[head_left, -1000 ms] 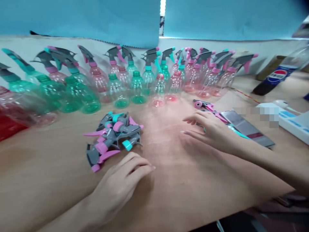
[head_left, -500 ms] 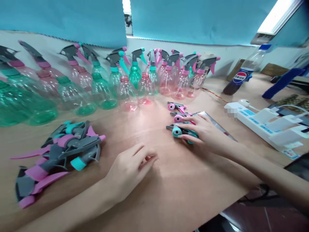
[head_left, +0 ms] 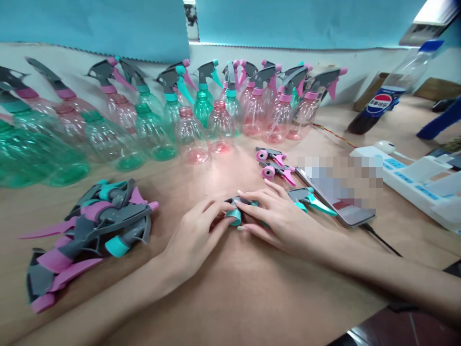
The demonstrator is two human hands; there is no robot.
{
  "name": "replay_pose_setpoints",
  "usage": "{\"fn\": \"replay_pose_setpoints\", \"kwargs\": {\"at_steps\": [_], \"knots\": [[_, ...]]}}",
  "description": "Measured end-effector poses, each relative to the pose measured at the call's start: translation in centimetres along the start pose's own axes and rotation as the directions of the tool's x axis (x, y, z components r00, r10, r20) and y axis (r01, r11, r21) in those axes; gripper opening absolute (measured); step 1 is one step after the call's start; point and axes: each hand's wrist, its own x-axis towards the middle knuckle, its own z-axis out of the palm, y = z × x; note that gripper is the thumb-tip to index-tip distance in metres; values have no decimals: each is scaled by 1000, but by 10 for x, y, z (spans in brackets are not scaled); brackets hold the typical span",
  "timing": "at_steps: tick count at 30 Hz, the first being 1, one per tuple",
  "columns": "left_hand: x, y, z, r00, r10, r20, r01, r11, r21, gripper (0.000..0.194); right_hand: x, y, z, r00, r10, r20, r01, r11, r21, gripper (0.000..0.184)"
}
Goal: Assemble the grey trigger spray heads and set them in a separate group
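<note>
My right hand (head_left: 277,217) lies over a grey spray trigger head with a teal collar (head_left: 235,215) on the wooden table (head_left: 252,288), its fingers curled on it. My left hand (head_left: 196,233) meets it from the left, fingertips touching the teal collar. Two more trigger heads with pink collars (head_left: 271,163) lie just beyond, and a teal one (head_left: 309,198) lies to the right. A heap of grey, pink and teal trigger heads (head_left: 90,226) sits to the left of my left hand.
Rows of pink and green clear spray bottles (head_left: 187,115), some capped with triggers, line the back. A phone (head_left: 334,197) on a cable lies right of my hand. A white power strip (head_left: 418,182) and a cola bottle (head_left: 385,101) stand at right.
My right hand dragged the teal-collared trigger head leftward toward the middle of the table. My left hand moved up to it and now touches the collar.
</note>
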Motion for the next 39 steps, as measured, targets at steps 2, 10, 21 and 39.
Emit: {"fn": "replay_pose_setpoints", "kwargs": {"at_steps": [2, 10, 21, 39], "knots": [[-1, -1, -4, 998, -46, -45, 43, 997, -64, 15, 4, -2, 0, 1000, 1, 14, -1, 1000, 11, 43], [-1, 0, -12, 969, -229, -90, 194, 936, -294, 11, 23, -17, 16, 983, 86, -165, -118, 974, -193, 25], [-10, -5, -15, 992, -116, -51, 104, 975, -199, 11, 27, 49, -35, 962, 264, 67, -268, 962, 59, 53], [-7, -5, -19, 991, -130, 12, 130, 974, -184, 15, -15, 35, -37, 973, 216, 86, -210, 975, -75, 63]]}}
